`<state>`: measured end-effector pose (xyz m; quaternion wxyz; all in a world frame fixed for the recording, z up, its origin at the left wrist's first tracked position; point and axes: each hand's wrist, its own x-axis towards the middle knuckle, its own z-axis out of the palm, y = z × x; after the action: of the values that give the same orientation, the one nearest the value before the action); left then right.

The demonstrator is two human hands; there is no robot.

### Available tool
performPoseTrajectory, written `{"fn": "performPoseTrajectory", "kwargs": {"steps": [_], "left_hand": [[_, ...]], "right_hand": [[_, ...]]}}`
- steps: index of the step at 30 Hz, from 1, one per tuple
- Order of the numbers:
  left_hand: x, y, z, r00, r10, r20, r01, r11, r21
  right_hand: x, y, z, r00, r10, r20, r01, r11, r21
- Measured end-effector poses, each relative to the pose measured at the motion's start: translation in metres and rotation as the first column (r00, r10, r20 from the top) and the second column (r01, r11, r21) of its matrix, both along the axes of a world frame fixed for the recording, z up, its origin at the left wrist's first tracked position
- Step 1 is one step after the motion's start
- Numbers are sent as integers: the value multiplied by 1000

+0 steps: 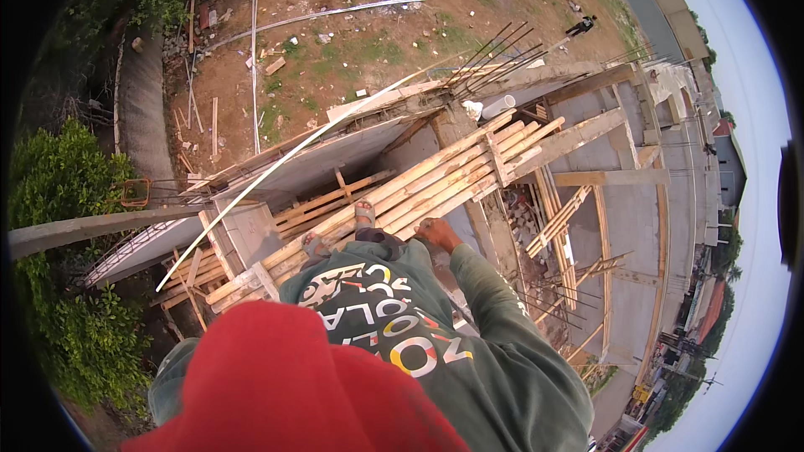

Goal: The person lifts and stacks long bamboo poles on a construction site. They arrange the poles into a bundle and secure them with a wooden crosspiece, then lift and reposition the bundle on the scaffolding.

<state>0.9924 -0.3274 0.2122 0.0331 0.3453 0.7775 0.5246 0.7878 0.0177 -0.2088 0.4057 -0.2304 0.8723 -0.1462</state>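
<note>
My right hand is closed beside the edge of a narrow scaffold of wooden planks. Its fingers are curled, and whatever they may hold is hidden. My left hand is out of view; only a bit of green sleeve shows at the lower left. Both my feet, in sandals, stand on the planks, in front of my green printed shirt and a red cloth. A long pale strip runs slantwise past the planks, across the wall top, apart from my hand.
The planks lie high above the ground, beside a concrete wall. Bare steel bars stick up near a white cylinder. Wooden framing and rubble lie below on the right. Another person is far off on the dirt.
</note>
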Motion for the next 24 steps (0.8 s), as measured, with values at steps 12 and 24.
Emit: {"fn": "performPoseTrajectory", "kwargs": {"steps": [12, 24], "left_hand": [[3, 49, -3, 996, 68, -59, -59, 987, 149], [3, -12, -1, 999, 35, 38, -34, 999, -16]], "right_hand": [[3, 33, -39, 976, 189, -105, -212, 934, -289], [-7, -7, -3, 1000, 26, 12, -25, 998, -56]]}}
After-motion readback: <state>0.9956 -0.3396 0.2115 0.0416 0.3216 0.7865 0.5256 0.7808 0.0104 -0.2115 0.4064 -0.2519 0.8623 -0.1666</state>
